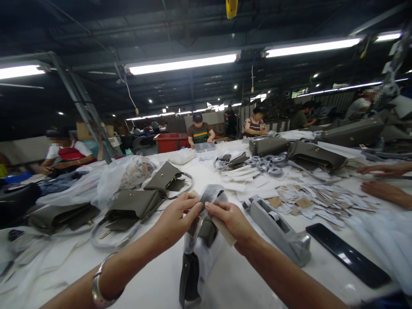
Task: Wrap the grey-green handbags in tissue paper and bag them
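My left hand (176, 216) and my right hand (229, 221) meet above the white table (154, 279). Both pinch the top of a thin white wrapper (210, 195) pulled around an olive-grey bag strap (189, 274) that stands upright between them. A small olive piece (207, 231) of the same item shows just below my fingers. My right hand also has a beige card (225, 234) tucked under its fingers. A silver bracelet (98, 285) circles my left wrist.
Olive handbags (133, 206) lie to the left, with clear plastic bags (106, 180). A grey tape dispenser (280, 234) and a black phone (347, 255) sit on the right. Paper tags (315, 199) and tape rolls (268, 165) lie beyond. A co-worker's hands (383, 189) reach in at right.
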Tool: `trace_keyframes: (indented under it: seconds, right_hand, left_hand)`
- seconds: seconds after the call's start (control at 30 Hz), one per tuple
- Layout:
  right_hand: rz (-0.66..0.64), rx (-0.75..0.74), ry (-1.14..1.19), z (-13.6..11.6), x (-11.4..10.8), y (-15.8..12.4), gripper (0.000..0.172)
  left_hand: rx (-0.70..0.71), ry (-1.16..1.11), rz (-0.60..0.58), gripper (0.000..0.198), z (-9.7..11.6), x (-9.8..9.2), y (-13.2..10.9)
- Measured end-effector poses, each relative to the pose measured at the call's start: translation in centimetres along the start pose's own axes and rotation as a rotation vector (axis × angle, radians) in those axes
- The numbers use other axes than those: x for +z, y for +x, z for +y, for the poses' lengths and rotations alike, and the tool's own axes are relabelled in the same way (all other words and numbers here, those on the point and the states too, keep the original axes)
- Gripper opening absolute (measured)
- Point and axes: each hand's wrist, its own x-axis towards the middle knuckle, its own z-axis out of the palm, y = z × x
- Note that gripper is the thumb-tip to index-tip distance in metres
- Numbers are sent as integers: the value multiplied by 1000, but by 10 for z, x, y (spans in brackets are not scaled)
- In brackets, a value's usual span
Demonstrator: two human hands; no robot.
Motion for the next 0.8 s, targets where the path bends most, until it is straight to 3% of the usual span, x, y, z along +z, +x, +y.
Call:
trace_keyframes:
  seconds: [0.07,0.17,0.27,0.37,0.53,0.63,0.8]
  right_hand:
    - [10,-11,-32,-1,0,0,40]
    - [13,-10,-73,-3,0,1,41]
    - [-7,3,-75,-5,0,4,40]
    - [-17,17,-88,-6,0,5,38]
    - [-78,31,17,-5,-3,0,37]
    - [-80,20,130,0,-4,-6,37]
    - [-84,-95,79,11,2,-12,35]
  left_hand:
    - [-116,-186,50,36,-6,3,-3]
    - [-387,-478,141,83,-14,6,-5]
    - [-464,-692,138,100,-17,9,-5]
    - [-368,-787,147,91,-14,12,-5]
    - [-296,-725,138,39,-8,16,-10]
    - [-306,-690,209,35,-7,17,-13]
    - [-307,-651,278,36,-5,21,-14]
